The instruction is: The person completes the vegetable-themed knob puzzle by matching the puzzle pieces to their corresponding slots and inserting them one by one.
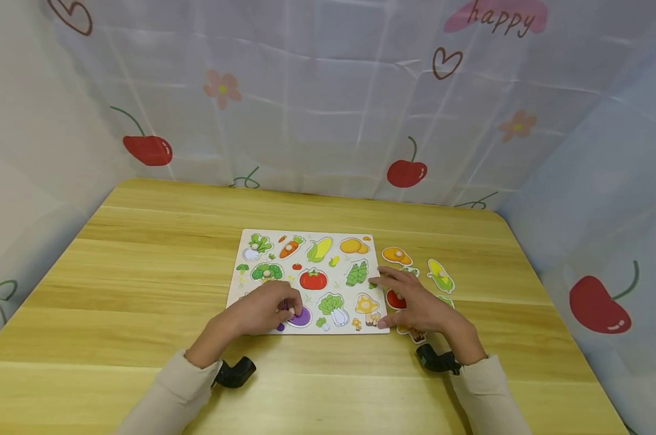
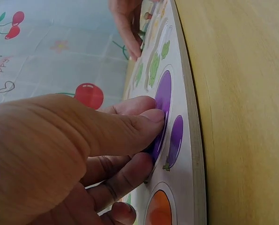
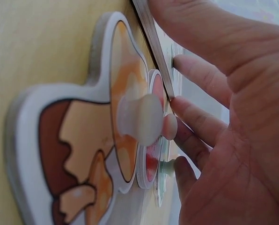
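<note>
The left hand (image 1: 265, 309) pinches, between thumb and fingers, a flat purple eggplant piece (image 1: 303, 318) at the near edge of a pale rectangular board (image 1: 336, 275) printed with vegetables (the fingers hide whether it sits fully in its recess). The right hand (image 1: 417, 299), its fingers loosely spread, extends over the board's right edge beside white-rimmed knobbed pieces on the yellow wood-grain table (image 1: 317, 386): a round red tomato piece (image 1: 395, 300), an orange-and-brown mushroom piece (image 3: 90, 126), an orange-yellow potato piece (image 1: 393, 255) and a yellow-and-green corn piece (image 1: 438, 269).
</note>
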`<state>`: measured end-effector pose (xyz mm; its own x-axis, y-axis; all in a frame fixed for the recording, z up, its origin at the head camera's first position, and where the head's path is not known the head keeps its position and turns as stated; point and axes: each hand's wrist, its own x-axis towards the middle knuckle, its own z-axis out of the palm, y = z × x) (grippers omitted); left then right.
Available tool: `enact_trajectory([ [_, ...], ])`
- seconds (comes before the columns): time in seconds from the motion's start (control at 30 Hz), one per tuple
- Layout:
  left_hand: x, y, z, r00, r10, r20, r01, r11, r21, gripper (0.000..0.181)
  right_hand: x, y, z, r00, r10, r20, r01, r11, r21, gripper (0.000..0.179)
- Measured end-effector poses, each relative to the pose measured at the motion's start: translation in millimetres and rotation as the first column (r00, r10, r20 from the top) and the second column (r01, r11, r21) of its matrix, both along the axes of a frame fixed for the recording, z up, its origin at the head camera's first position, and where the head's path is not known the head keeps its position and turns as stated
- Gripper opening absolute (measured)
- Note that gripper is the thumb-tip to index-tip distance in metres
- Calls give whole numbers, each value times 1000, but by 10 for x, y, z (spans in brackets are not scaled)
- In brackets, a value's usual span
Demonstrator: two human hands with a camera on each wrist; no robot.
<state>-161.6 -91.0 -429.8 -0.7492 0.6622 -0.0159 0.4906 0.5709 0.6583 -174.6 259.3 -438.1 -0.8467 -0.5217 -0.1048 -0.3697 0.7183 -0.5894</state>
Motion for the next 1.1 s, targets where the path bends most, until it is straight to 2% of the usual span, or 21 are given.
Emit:
enact_trajectory([
  [0.2, 13, 1, -14, 1000, 10, 6, -10, 1000, 5, 14, 2, 0, 8, 1000, -5, 12, 5, 1000, 8, 79],
  [0.4, 6, -51, 12, 1000, 14, -18, -14, 1000, 14, 10, 7, -3, 7, 1000, -2, 15, 2, 1000, 0, 79],
  [0.53, -36, -147, 74, 996, 87, -35, -86, 996, 33, 19, 6, -6, 4, 1000, 1, 6, -1, 1000, -4, 79],
  [0.67, -104, -281, 148, 982, 175, -65, -171, 983, 71, 28, 5, -1, 5, 1000, 1, 1, -1, 1000, -4, 79],
  [0.8, -181, -447, 206, 967, 234, -96, -224, 969, 102, 35, 3, 1, 11, 1000, 2, -2, -2, 1000, -6, 79],
  [0.93, -247, -645, 213, 960, 259, -109, -251, 965, 79, 55, 1, -1, 15, 1000, 1, -1, -1, 1000, -9, 79],
  [1.1, -268, -864, 184, 962, 266, -65, -269, 963, -37, 96, 4, 3, 2, 1000, 5, 7, -5, 1000, -8, 80],
])
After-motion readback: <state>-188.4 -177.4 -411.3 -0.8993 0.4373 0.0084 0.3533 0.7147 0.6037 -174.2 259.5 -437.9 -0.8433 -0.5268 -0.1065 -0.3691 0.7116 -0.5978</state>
